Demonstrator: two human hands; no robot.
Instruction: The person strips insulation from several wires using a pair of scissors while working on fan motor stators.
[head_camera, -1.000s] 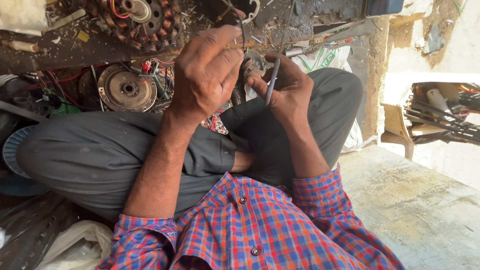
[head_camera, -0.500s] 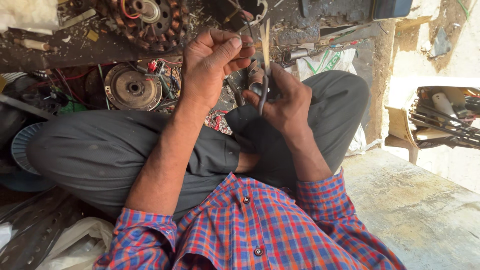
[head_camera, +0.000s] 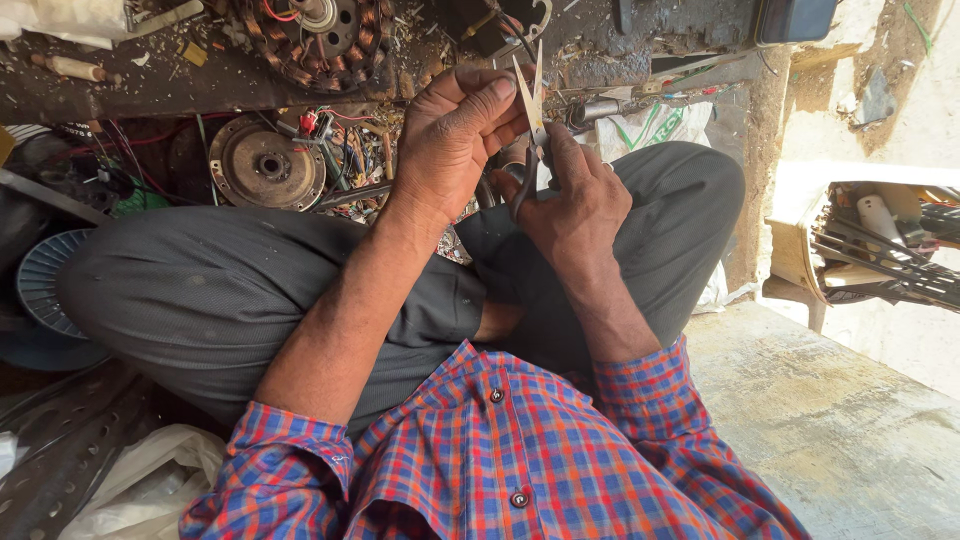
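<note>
Right hand (head_camera: 575, 205) is wrapped around the dark handles of the scissors (head_camera: 532, 110), fingers closed on them, blades slightly parted and pointing up and away just above the grip. Left hand (head_camera: 455, 140) sits right beside, fingertips curled and pinched at the blades' edge; what it pinches is too small to tell. Beyond both hands, a round motor stator (head_camera: 265, 163) lies among wires.

Sharp daylight, right side overexposed, left shadowed
</note>
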